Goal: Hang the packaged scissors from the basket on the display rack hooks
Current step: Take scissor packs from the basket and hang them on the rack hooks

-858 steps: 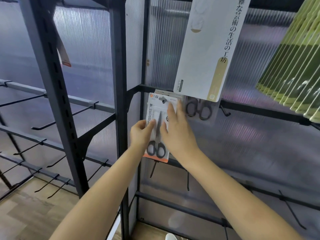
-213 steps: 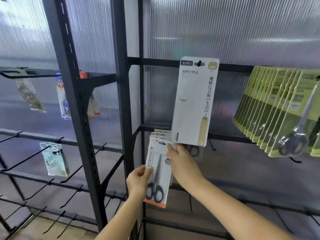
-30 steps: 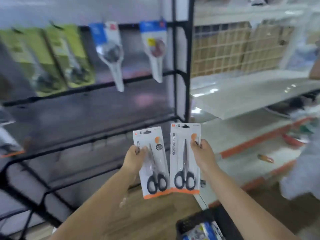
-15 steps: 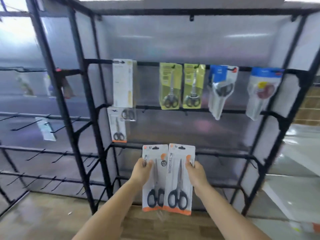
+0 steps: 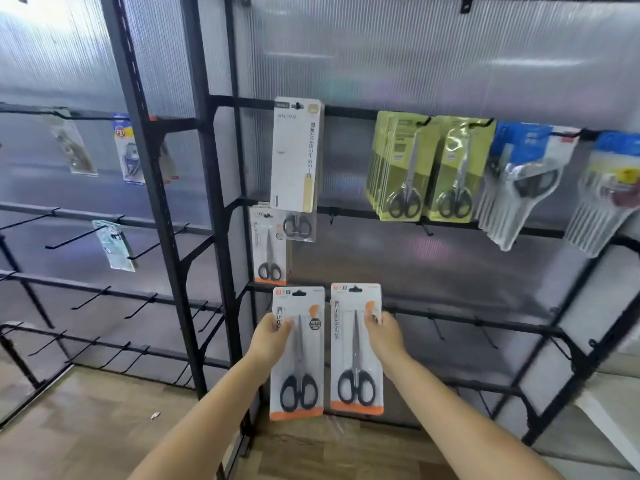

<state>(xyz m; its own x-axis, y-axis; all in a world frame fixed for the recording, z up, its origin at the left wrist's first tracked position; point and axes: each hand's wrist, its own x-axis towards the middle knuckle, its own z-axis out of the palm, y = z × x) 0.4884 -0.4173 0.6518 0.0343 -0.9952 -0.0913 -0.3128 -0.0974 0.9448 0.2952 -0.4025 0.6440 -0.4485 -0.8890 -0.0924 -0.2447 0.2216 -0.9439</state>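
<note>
I hold two packaged scissors upright in front of the black display rack (image 5: 214, 237). My left hand (image 5: 272, 336) grips the left pack (image 5: 298, 368) by its left edge. My right hand (image 5: 382, 336) grips the right pack (image 5: 356, 362) by its right edge. Both packs are white cards with an orange bottom strip and black-handled scissors. Several matching packs (image 5: 269, 251) hang on a hook of the second rail, just above my hands. The basket is out of view.
A tall white card pack (image 5: 296, 154) hangs on the top rail, with green scissor packs (image 5: 429, 168) and blue-topped packs (image 5: 530, 181) to its right. Bare hooks (image 5: 434, 323) stick out of the rail behind my hands. The left rack bay (image 5: 114, 244) carries a few small items and many bare hooks.
My view has swung from the basket side back to the rack and come closer to it. Both hands keep their packs and have lifted them toward the second rail.
</note>
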